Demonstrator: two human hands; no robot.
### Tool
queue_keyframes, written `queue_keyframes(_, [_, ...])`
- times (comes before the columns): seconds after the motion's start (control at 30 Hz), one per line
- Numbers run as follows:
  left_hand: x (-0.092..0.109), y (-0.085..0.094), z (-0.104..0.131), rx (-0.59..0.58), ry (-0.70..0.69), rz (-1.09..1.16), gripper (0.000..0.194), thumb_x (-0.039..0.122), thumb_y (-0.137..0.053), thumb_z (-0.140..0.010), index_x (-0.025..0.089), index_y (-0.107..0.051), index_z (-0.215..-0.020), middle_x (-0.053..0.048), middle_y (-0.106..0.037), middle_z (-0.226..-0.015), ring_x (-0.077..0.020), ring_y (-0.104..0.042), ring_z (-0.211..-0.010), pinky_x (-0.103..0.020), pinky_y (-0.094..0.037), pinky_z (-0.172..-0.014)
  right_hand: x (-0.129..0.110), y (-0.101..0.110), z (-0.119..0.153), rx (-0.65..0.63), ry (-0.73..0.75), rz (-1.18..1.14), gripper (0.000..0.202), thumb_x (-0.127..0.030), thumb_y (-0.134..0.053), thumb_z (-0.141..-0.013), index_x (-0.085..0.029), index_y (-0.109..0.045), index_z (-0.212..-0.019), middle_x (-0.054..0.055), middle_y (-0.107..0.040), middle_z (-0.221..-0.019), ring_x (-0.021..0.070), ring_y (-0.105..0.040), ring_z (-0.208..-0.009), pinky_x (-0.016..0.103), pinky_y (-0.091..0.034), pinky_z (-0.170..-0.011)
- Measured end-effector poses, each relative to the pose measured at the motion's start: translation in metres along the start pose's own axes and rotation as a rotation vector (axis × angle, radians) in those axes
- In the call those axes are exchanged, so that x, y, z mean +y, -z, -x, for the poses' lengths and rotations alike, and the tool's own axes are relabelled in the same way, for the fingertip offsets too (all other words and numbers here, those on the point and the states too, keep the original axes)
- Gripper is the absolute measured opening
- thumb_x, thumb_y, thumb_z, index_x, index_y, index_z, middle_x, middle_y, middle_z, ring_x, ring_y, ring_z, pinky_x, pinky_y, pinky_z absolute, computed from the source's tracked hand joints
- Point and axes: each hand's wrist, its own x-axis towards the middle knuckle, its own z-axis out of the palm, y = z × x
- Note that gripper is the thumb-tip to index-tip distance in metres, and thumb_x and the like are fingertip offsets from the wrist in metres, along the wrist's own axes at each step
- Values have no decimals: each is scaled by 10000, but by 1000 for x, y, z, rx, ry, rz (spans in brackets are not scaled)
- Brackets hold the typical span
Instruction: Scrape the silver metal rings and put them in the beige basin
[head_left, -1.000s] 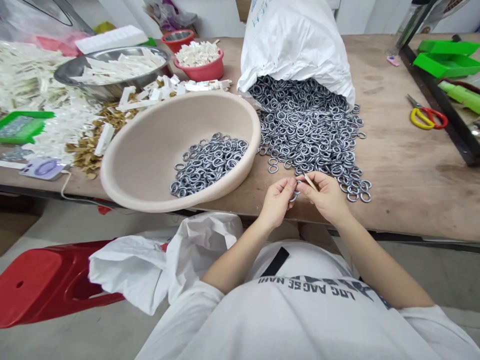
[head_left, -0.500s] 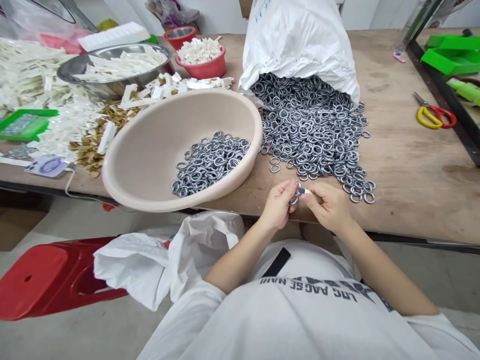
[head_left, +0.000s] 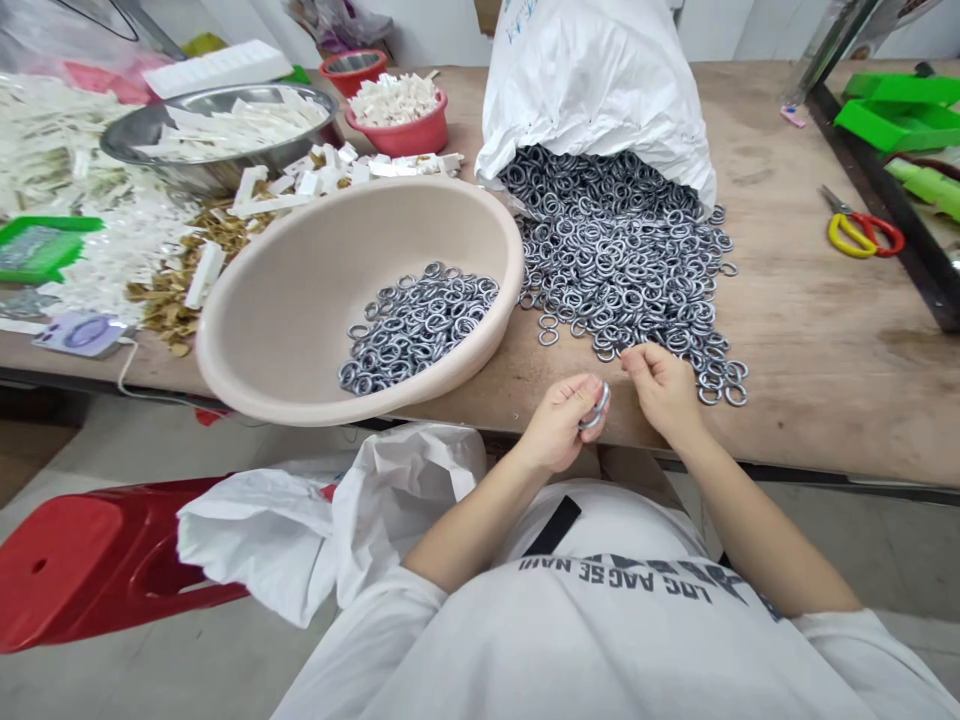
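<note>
My left hand (head_left: 562, 422) is closed around a grey metal ring (head_left: 598, 406) in front of the table's near edge. Up and to the right of it, my right hand (head_left: 664, 392) is at the near side of a heap of loose rings (head_left: 622, 265). Its thumb and forefinger are pinched together, and whatever may be between them is too small to make out. The heap spills from the mouth of a white sack (head_left: 592, 80). To the left, a large beige basin (head_left: 300, 260) stands tilted, with many similar rings (head_left: 420, 325) gathered in its lower right.
Scissors (head_left: 862, 230) with yellow and red handles lie at the right, near green trays (head_left: 892, 125). White strips in a steel bowl (head_left: 217, 175), a red bowl (head_left: 405, 138) of white pieces and loose scraps crowd the left. A red stool (head_left: 67, 560) stands below.
My right hand has moved away from my left hand, up toward the heap of rings; a small dark-and-white piece seen at its fingers earlier no longer shows. My left hand keeps its ring.
</note>
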Motion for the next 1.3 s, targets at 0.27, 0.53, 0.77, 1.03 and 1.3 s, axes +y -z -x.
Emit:
queue_keyframes(0.27, [19,16,18,145,0,306,314,382,-704,-798,171,-482,-730,50,-478,-694,-25,-388,-454,-164,-291,-403,-37,-43,-60,-258,118,437,292,-467,-628,-897,-265,-681,-1101,55,-713,-1019,236,-655,-844,314,-411,-702])
queue_keyframes(0.53, [27,37,25,272,45,380,243,296,-688,-761,201,-546,-934,5,-688,-840,-66,-568,-501,-147,-340,-381,-32,-52,-69,-305,90,505,207,-294,-503,-957,-195,-678,-1007,113,-651,-1048,244,-643,-882,339,-426,-740])
queue_keyframes(0.77, [15,12,6,271,-81,25,325,454,-687,-812,187,-572,-958,6,-646,-807,-70,-577,-506,-158,-284,-349,-35,-7,-18,-314,-204,-557,301,-492,-554,-920,-200,-564,-846,0,-569,-784,121,-486,-644,264,-420,-624])
queue_keyframes(1.03, [-5,-6,-3,158,-173,-151,393,526,-672,-836,163,-537,-772,44,-480,-666,-26,-363,-483,-158,-250,-417,-36,-11,11,-158,-203,-726,306,-493,-683,-857,-242,-583,-1001,5,-619,-941,136,-576,-811,266,-503,-757])
queue_keyframes(1.3, [-2,-2,-3,89,-52,-78,393,507,-678,-826,156,-526,-734,38,-463,-640,-31,-305,-461,-178,-179,-396,-21,3,10,-62,98,-286,260,-451,-598,-935,-221,-645,-1046,25,-671,-909,163,-599,-806,297,-450,-738])
